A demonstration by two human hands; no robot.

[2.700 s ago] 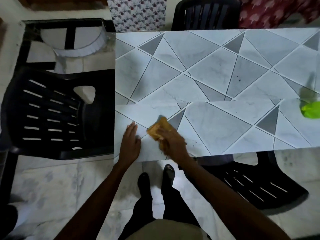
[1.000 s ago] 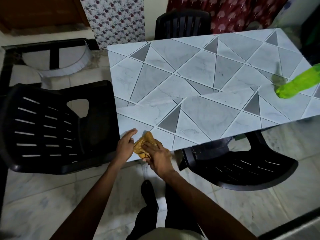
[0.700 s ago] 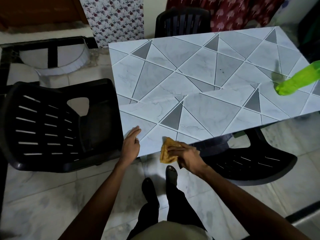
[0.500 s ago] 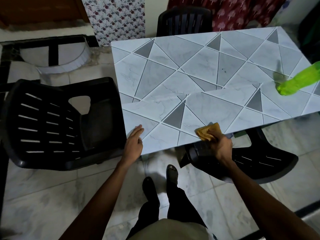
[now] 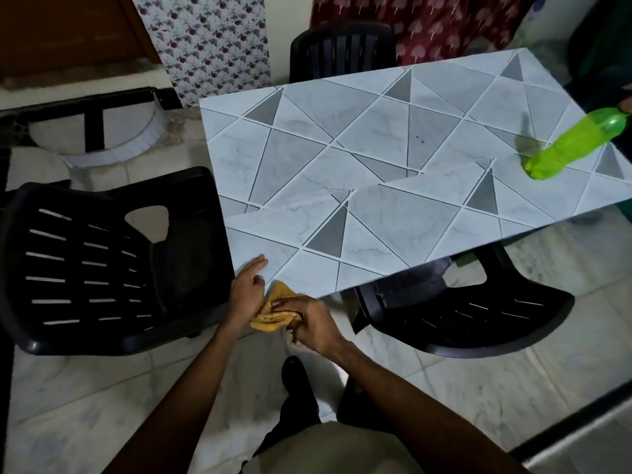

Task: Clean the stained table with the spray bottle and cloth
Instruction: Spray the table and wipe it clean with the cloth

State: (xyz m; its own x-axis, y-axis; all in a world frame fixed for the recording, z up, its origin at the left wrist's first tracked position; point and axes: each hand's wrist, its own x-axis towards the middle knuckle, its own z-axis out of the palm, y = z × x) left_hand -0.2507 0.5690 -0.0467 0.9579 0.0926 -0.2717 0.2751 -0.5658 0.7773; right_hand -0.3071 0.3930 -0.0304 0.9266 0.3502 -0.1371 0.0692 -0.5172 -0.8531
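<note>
At the near left corner of the grey-and-white triangle-patterned tabletop, we're working the edge, probably dragging residue off it. One black slatted plastic chair is sitting just beside that corner and a second black plastic chair is sitting partly under the near side. The translucent green plastic bottle is standing on the right end, well apart from us, likely parked clear of the wipe path. We can't tell what's in it. Our left hand is lying flat with fingers straight, bracing on the corner. Our right hand is curling its fingers round the crumpled mustard-yellow cloth, which is bunching at the table edge against the left hand.
</note>
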